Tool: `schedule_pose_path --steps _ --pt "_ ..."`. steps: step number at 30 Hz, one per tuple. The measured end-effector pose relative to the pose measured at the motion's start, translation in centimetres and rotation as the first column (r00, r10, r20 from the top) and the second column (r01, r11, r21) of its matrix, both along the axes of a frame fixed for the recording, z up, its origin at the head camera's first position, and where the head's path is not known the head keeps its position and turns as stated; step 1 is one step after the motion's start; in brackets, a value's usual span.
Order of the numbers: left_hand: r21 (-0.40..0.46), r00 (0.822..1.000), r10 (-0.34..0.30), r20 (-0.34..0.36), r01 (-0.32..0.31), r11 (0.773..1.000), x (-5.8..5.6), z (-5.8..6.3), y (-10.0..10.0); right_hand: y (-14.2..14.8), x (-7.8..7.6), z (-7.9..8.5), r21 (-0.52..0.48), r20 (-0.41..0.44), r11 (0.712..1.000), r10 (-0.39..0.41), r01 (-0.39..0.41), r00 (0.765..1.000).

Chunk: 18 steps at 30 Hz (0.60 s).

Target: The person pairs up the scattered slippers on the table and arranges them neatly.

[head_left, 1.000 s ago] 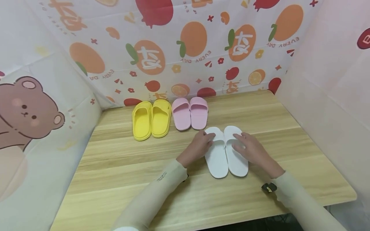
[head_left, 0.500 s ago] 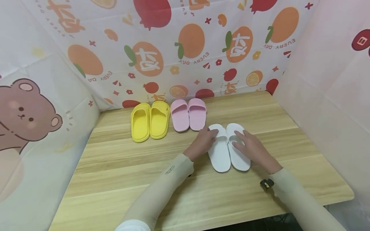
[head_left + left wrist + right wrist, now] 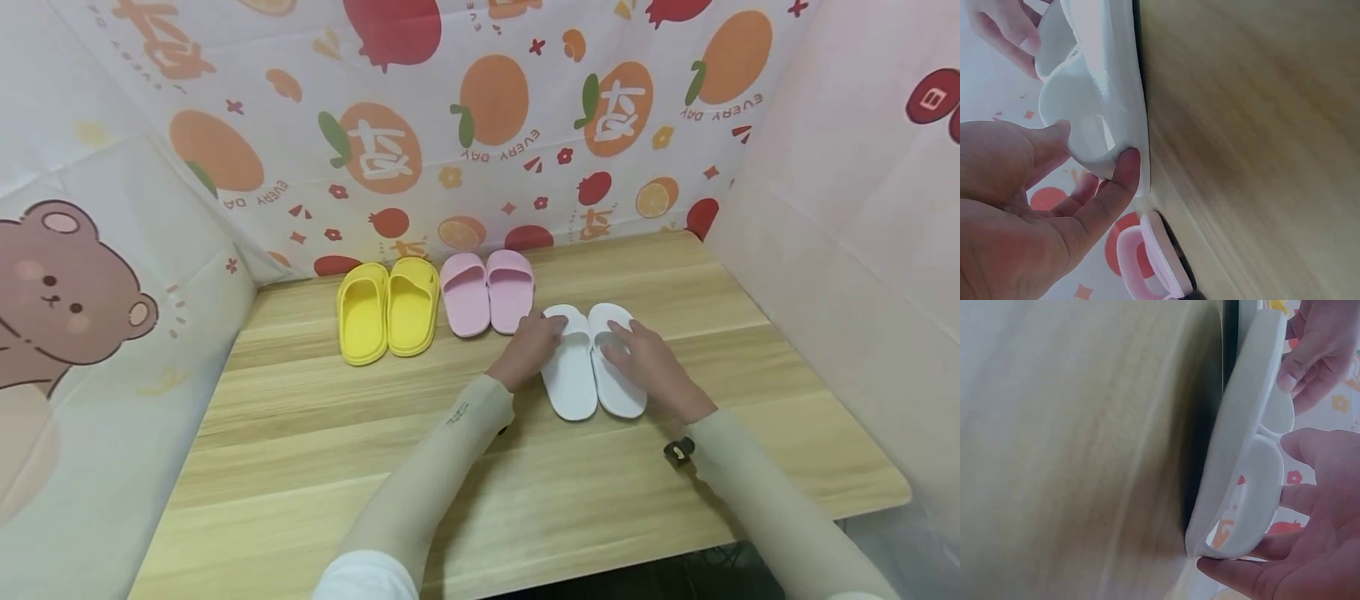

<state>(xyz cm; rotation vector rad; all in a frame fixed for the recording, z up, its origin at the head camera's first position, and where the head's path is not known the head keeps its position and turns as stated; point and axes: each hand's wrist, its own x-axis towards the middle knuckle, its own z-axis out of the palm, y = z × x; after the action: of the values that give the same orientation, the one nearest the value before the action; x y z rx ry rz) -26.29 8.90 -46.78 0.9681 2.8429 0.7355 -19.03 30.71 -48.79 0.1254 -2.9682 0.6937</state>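
Observation:
A pair of white slippers stands side by side, the left slipper (image 3: pixel 570 387) and the right slipper (image 3: pixel 618 392) meeting along their inner edges. My left hand (image 3: pixel 534 346) grips the left slipper by its strap; in the left wrist view the thumb (image 3: pixel 1054 140) lies on the strap and a fingertip presses its outer side. At the right slipper, my right hand (image 3: pixel 652 367) holds the strap from the outer side, its fingers (image 3: pixel 1235 572) under the strap's edge in the right wrist view. A dark gap shows beneath the right slipper's sole there; whether it is raised I cannot tell.
Pink slippers (image 3: pixel 467 304) stand just left of and behind the white pair, with yellow clogs (image 3: pixel 362 325) beyond them at the back left. The wooden table (image 3: pixel 337 467) ends at a fruit-print cloth wall (image 3: pixel 495 100). Pale side walls close in left and right.
Both hands have moved the white slippers away from me, toward the back of the table, and slightly to the right. The pink slippers and yellow clogs have kept their places.

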Motion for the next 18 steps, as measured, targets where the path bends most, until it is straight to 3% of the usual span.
schedule_pose_path --steps 3,9,18 --pt "-0.004 1.0 0.015 -0.008 -0.015 1.0 -0.7 0.0 0.1 -0.1 -0.8 0.1 -0.018 0.038 1.0 -0.015 0.015 0.999" --pt "-0.102 0.999 0.012 -0.039 -0.015 0.995 -1.4 0.4 0.7 -0.1 -2.0 0.0 -0.05 0.053 0.998 -0.035 0.037 0.998" --pt "-0.107 0.998 0.006 -0.056 -0.012 0.994 -1.8 0.5 1.1 0.4 -2.9 0.0 -0.085 0.036 0.995 -0.047 0.05 0.998"
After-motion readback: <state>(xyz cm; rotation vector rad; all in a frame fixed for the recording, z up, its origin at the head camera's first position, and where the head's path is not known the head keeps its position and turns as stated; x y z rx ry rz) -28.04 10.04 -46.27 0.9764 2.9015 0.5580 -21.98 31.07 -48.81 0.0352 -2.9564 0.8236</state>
